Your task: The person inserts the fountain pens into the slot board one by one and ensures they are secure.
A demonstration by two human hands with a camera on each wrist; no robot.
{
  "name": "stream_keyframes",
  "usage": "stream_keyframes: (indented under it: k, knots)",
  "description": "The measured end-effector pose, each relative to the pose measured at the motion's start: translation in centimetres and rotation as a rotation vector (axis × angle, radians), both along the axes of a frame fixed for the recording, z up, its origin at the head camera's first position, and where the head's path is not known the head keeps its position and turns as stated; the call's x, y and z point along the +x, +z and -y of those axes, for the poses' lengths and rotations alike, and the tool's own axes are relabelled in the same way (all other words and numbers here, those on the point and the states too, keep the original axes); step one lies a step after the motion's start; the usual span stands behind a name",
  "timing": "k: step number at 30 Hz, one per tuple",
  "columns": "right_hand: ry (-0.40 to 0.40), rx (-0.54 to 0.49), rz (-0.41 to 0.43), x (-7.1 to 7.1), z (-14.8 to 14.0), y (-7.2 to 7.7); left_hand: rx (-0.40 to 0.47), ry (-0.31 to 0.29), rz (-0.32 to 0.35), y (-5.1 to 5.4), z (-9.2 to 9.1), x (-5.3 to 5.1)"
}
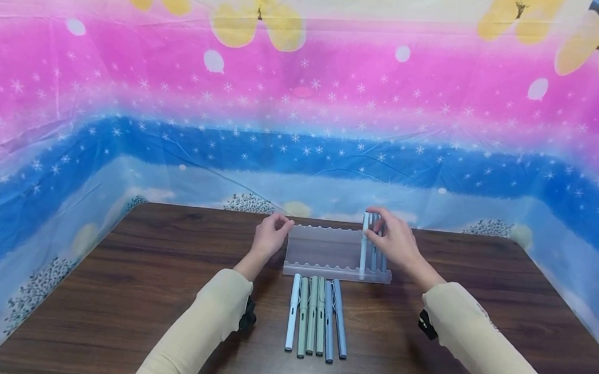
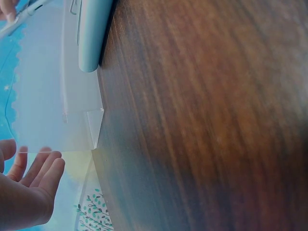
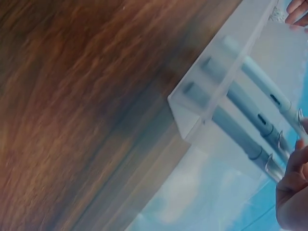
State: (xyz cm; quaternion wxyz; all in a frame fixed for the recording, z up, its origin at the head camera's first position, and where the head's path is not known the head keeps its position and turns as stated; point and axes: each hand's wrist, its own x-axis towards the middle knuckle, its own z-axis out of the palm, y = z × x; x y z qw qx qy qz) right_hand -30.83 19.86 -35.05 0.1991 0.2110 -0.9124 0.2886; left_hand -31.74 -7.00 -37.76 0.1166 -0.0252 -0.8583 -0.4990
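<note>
A clear pen rack [image 1: 324,247] with scalloped edges stands near the back of the table. At its upper left corner, my left hand [image 1: 271,234] pinches the panel's edge; the left wrist view shows this hand [image 2: 33,187] at the rack's end. My right hand [image 1: 395,238] holds a pale blue pen [image 1: 364,248] by its cap, upright in the rack. Right of it, two darker blue-grey pens [image 3: 250,113] stand in neighbouring slots, partly hidden by my fingers in the head view. The pale pen [image 3: 267,86] has its lower end behind the rack's front lip.
In front of the rack lie several capped pens side by side: a light blue pen [image 1: 293,312], green pens [image 1: 312,316] and blue pens [image 1: 329,323]. The brown wooden table [image 1: 169,293] ends at a printed cloth [image 1: 301,153] behind and at both sides.
</note>
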Motion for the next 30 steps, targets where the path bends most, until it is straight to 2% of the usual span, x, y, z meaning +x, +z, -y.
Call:
stream_keyframes:
  k: [6, 11, 30]
  knots:
    - [0.043, 0.034, 0.053, -0.63, -0.92, -0.11, -0.003, 0.002, -0.009, -0.03, 0.02, -0.20]
    - [0.055, 0.052, 0.062, -0.85, -1.16, -0.23, -0.005, 0.003, -0.013, 0.01, 0.06, -0.18]
    - [0.022, 0.101, 0.119, -0.67, -0.66, 0.05, -0.003, 0.002, -0.005, -0.05, 0.03, -0.07]
